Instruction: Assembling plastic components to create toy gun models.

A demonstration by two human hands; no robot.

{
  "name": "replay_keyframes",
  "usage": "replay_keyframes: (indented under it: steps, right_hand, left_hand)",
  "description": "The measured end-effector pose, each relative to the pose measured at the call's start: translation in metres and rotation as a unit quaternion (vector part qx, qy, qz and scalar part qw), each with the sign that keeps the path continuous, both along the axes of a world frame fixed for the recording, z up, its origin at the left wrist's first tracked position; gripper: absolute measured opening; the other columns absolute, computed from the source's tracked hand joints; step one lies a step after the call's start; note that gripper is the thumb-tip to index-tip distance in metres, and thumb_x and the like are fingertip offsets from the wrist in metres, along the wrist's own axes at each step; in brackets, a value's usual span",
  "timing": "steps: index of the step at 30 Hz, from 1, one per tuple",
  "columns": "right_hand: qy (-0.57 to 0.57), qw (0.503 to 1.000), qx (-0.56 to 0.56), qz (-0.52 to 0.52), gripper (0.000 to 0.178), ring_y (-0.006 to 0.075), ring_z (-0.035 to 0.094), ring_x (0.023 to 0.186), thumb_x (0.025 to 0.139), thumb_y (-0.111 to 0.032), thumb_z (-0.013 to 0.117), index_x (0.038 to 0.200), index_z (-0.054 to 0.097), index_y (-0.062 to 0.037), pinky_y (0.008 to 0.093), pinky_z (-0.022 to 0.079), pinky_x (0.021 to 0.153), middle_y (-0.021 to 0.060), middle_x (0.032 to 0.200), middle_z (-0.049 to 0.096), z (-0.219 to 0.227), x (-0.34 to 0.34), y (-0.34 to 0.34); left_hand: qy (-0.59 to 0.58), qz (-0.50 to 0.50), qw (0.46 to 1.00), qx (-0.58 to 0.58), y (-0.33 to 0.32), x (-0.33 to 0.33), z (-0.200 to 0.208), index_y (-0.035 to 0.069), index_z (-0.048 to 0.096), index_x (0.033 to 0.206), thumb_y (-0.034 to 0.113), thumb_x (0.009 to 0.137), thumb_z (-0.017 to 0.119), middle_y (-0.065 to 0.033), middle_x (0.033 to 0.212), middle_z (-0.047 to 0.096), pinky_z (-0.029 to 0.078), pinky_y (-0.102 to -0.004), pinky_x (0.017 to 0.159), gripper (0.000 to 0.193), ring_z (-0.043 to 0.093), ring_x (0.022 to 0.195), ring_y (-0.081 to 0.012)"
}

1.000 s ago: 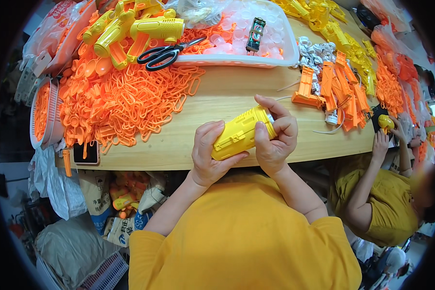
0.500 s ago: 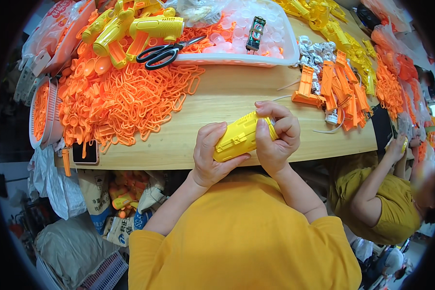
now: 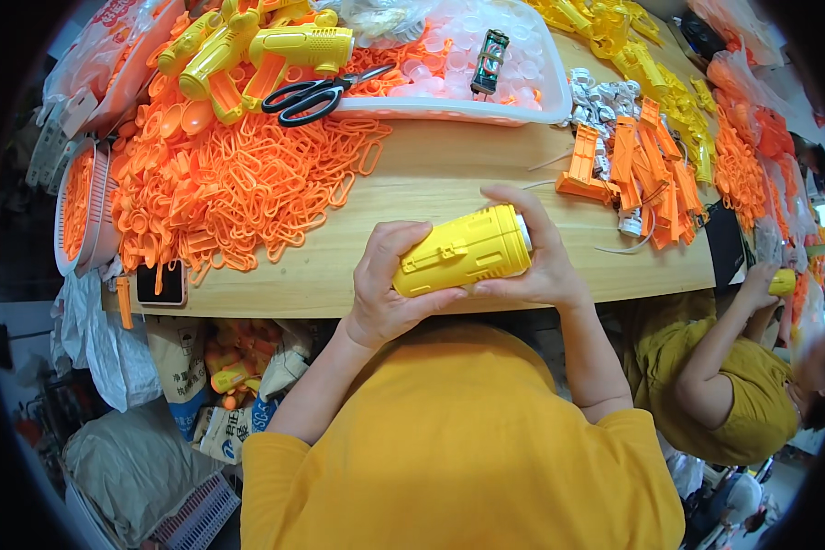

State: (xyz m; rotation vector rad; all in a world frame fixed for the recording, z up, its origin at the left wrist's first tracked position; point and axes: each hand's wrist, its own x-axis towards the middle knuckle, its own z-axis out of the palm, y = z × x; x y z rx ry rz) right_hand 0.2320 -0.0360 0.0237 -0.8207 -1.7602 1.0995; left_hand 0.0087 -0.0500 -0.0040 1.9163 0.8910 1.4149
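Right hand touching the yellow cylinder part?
Touching. The head view shows the right hand wrapped around the yellow cylinder part, its fingers over the end; the left hand grips it too.

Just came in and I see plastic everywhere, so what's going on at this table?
A person in a yellow shirt holds a yellow plastic cylinder in both hands above the near edge of a wooden table: the left hand grips one end, the right hand wraps the other. On the table lie a heap of orange loops, scissors and yellow toy guns. Another person works at the right.
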Motion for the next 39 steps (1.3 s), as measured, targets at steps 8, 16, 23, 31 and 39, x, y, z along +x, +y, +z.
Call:
replay_keyframes:
  steps: [8, 16, 23, 31, 39]
  right_hand:
    - [0.024, 0.998, 0.043, 0.031, 0.070, 0.0225, 0.052, 0.105, 0.063, -0.013, 0.085, 0.120, 0.046, -0.0076, 0.0356, 0.042, 0.090, 0.0150, 0.115, 0.054, -0.011, 0.000, -0.006]
    - [0.026, 0.996, 0.079, -0.020, 0.068, 0.0249, 0.053, 0.105, 0.063, -0.011, 0.084, 0.119, 0.045, -0.0071, 0.0366, 0.043, 0.091, 0.0159, 0.113, 0.055, -0.011, -0.001, -0.010]
    - [0.029, 0.992, 0.113, -0.041, 0.064, 0.0230, 0.055, 0.096, 0.064, -0.014, 0.085, 0.117, 0.049, -0.0058, 0.0335, 0.044, 0.082, 0.0115, 0.104, 0.057, -0.004, -0.016, -0.009]
    - [0.018, 0.978, 0.193, -0.074, 0.068, 0.0254, 0.056, 0.095, 0.063, -0.010, 0.084, 0.118, 0.045, -0.0070, 0.0360, 0.046, 0.081, 0.0160, 0.107, 0.058, -0.001, -0.029, -0.011]
    - [0.014, 0.978, 0.190, -0.082, 0.070, 0.0289, 0.052, 0.104, 0.065, -0.011, 0.082, 0.120, 0.039, -0.0056, 0.0403, 0.044, 0.090, 0.0196, 0.114, 0.053, -0.010, -0.036, -0.016]
  left_hand:
    - [0.013, -0.071, 0.997, -0.009, 0.001, 0.000, 0.002, 0.001, 0.054, 0.116, 0.018, 0.063, 0.087, -0.0145, 0.102, 0.059, 0.049, -0.0337, 0.078, 0.064, 0.059, 0.090, -0.0270]
    - [0.015, -0.112, 0.991, -0.073, 0.009, -0.004, 0.022, 0.005, 0.057, 0.119, 0.015, 0.065, 0.085, -0.0122, 0.114, 0.056, 0.046, -0.0329, 0.087, 0.062, 0.056, 0.102, -0.0233]
    - [-0.077, -0.060, 0.974, -0.205, 0.000, 0.003, 0.033, 0.004, 0.071, 0.100, 0.004, 0.074, 0.076, -0.0110, 0.112, 0.060, 0.044, -0.0298, 0.089, 0.026, 0.056, 0.104, -0.0192]
    - [-0.102, -0.064, 0.984, -0.134, 0.012, -0.003, 0.029, 0.002, 0.066, 0.106, 0.021, 0.086, 0.067, -0.0112, 0.108, 0.061, 0.044, -0.0304, 0.090, 0.028, 0.056, 0.101, -0.0181]
    - [-0.281, 0.015, 0.928, -0.245, 0.020, 0.004, 0.009, -0.001, 0.060, 0.093, 0.043, 0.103, 0.027, -0.0098, 0.088, 0.063, 0.046, -0.0274, 0.079, 0.056, 0.058, 0.082, -0.0154]
